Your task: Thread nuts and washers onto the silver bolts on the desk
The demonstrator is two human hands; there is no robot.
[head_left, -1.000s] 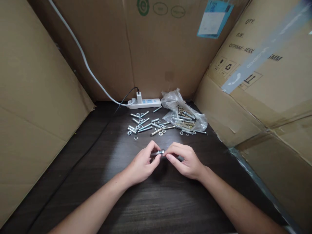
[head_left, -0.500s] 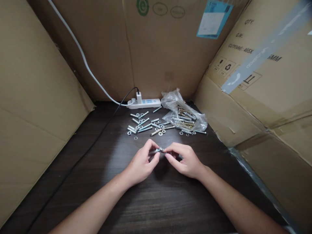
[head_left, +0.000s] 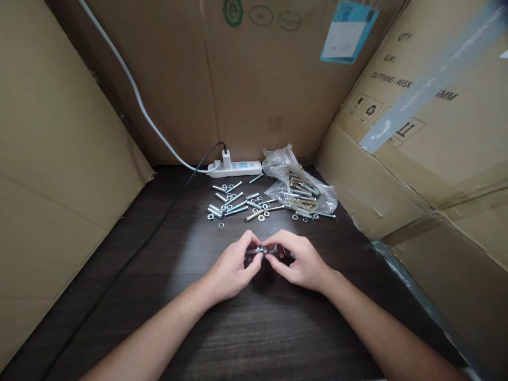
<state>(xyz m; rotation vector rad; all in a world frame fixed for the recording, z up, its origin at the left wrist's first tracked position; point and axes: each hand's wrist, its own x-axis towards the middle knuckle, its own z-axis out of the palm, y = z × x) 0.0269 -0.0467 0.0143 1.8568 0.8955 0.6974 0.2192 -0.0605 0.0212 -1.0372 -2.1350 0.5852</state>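
Observation:
My left hand (head_left: 232, 269) is closed around a silvery bolt (head_left: 253, 252), which lies about level and points right. Ring-like parts, seemingly washers, sit near its right end. A small metal nut (head_left: 266, 250) is at that end, pinched by the thumb and forefinger of my right hand (head_left: 301, 263). Fingers partly cover both pieces, so I cannot tell how far the nut sits on the thread. Beyond the hands, several loose bolts (head_left: 236, 210) lie with scattered washers (head_left: 261, 217) and nuts on the dark table (head_left: 190, 307).
Behind the loose hardware stands a white power strip (head_left: 254, 168) with a plug and cables. A clear plastic bag (head_left: 327, 197) of bolts lies at the back right. Cardboard walls (head_left: 254, 95) enclose the left, back and right sides. A black cable (head_left: 130, 259) crosses the table's left side.
My right hand has come slightly left, closer to my left hand. The nut, tilted at the bolt's end before, now lines up with it.

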